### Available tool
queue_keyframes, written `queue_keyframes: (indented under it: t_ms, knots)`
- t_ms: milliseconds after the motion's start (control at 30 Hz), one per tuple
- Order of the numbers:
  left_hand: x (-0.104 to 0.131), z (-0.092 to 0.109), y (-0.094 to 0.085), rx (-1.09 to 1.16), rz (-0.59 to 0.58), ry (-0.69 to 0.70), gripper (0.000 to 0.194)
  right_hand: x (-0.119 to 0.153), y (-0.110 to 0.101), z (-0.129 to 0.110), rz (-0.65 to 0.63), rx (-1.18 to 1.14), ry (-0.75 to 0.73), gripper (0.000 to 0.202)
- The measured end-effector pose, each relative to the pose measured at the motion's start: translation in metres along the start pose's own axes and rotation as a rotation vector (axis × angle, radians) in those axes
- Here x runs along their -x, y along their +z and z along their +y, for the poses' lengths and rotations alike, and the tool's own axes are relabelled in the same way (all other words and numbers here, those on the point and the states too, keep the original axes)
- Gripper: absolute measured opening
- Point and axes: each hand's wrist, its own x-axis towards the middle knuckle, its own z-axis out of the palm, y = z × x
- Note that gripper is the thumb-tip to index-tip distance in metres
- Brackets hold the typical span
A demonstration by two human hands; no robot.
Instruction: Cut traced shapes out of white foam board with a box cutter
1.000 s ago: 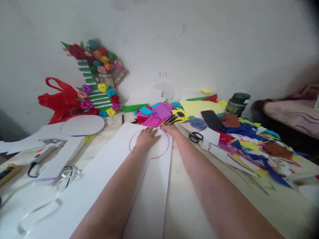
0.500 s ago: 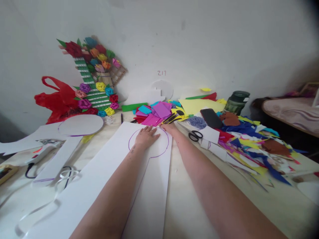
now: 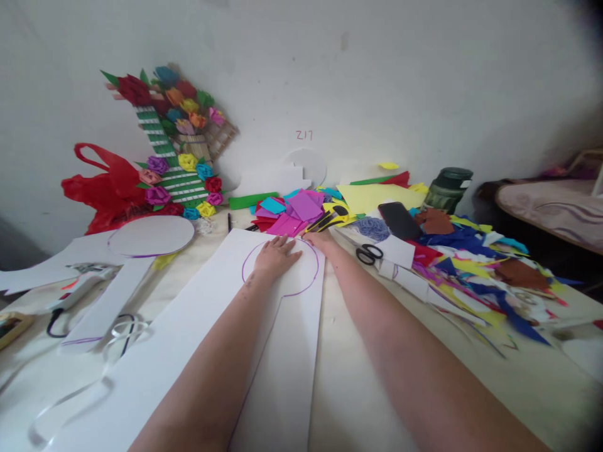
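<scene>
A large white board [image 3: 207, 295] lies before me with a purple outline drawn on it, a circle with a long line running down towards me. My left hand [image 3: 277, 256] rests flat inside the circle, fingers spread, pressing on the board. At the board's far right corner, my right hand [image 3: 316, 238] is closed around what looks like a yellow-and-black craft knife [image 3: 333, 216]. Its tip is hidden by the hand. Black-handled scissors [image 3: 369, 253] lie to the right of my right forearm.
Coloured foam sheets [image 3: 301, 207] are piled just beyond the board. To the right are a phone [image 3: 399, 221], blue yarn [image 3: 372, 228], a dark bottle [image 3: 447, 189] and heaped scraps [image 3: 490, 270]. White cutouts [image 3: 151, 236], a power strip [image 3: 80, 290] and a red bag [image 3: 106, 188] are left.
The camera view has shifted very slightly. Both hands, the board and the knife look almost unmoved.
</scene>
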Motion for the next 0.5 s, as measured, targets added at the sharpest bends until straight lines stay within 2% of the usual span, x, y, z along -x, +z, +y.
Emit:
queue_keyframes:
  t_ms: [500]
  knots:
    - [-0.0015,0.0000,0.0003,0.010,0.002,0.004,0.063,-0.0023,0.0008,0.0043,0.000,-0.026,-0.019,0.015]
